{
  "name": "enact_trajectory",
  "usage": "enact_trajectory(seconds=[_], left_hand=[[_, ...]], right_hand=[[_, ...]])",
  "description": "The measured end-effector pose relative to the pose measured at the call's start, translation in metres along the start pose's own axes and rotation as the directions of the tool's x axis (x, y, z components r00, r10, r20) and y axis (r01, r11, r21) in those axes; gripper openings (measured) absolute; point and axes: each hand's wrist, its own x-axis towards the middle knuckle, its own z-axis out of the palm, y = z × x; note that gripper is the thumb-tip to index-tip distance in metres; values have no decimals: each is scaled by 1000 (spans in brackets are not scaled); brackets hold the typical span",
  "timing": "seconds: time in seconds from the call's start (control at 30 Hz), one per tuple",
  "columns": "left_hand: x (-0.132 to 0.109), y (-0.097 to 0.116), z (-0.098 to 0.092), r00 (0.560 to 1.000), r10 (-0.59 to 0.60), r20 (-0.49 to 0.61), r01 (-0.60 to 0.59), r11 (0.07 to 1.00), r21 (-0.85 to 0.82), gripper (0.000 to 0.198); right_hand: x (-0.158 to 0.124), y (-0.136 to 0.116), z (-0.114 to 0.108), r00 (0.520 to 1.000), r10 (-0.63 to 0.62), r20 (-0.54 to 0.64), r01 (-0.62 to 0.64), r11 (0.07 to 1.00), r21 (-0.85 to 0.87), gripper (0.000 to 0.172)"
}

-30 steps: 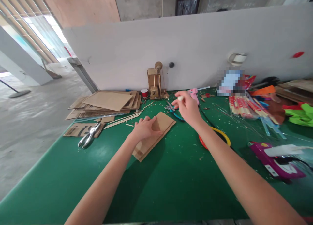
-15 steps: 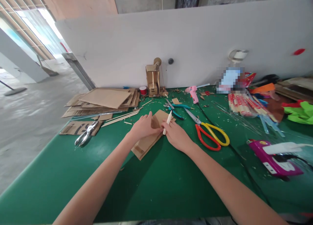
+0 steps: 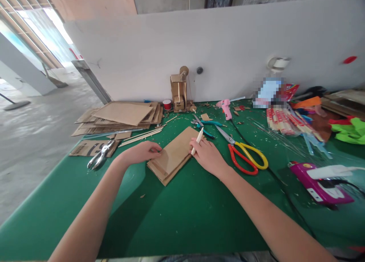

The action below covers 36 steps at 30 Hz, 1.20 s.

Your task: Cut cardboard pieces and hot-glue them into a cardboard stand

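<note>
Two brown rectangular cardboard pieces (image 3: 175,150) lie stacked at a slant on the green table, the lower one showing along the near edge. At their left edge my left hand (image 3: 145,152) is closed, with bent fingers and thumb pinching at the rim. My right hand (image 3: 207,153) holds a white capped pen (image 3: 197,141), pointing up and away, and its fingers rest against the right edge of the cardboard. Just beyond lie teal-handled pliers (image 3: 209,124). Large scissors (image 3: 246,155) with one red and one yellow handle lie to the right.
On the left are a cardboard stack (image 3: 122,114), thin wooden sticks (image 3: 142,136) and a silver hole punch (image 3: 101,154). A cardboard model (image 3: 178,95), red thread spool (image 3: 167,104) and pink glue gun (image 3: 226,109) stand along the wall. A purple power strip (image 3: 321,184) with cords lies right.
My left hand has moved left from the middle of the cardboard to its left edge, uncovering the top face. My right hand keeps the pen, now tilted slightly more to the right.
</note>
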Motion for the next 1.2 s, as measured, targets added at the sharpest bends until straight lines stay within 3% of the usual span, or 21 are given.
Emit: enact_trajectory(seconds=[0.47, 0.67, 0.77, 0.9, 1.2], left_hand=[[-12, 13, 7, 998, -35, -51, 41, 992, 120, 36], [-2, 30, 24, 976, -31, -217, 53, 994, 93, 56], [9, 45, 34, 959, -31, -283, 84, 981, 176, 57], [21, 55, 39, 966, -32, -256, 110, 949, 295, 59], [22, 49, 38, 975, 37, -218, 29, 955, 294, 57]], right_hand=[[-2, 2, 1, 997, -73, -13, 74, 996, 45, 17], [-1, 1, 1, 997, -70, -14, 71, 995, 71, 17], [-2, 2, 1, 997, -75, -4, 75, 994, 83, 18], [-2, 4, 0, 996, -90, 3, 90, 994, 65, 17], [-1, 1, 0, 990, -139, -3, 139, 989, 39, 18]])
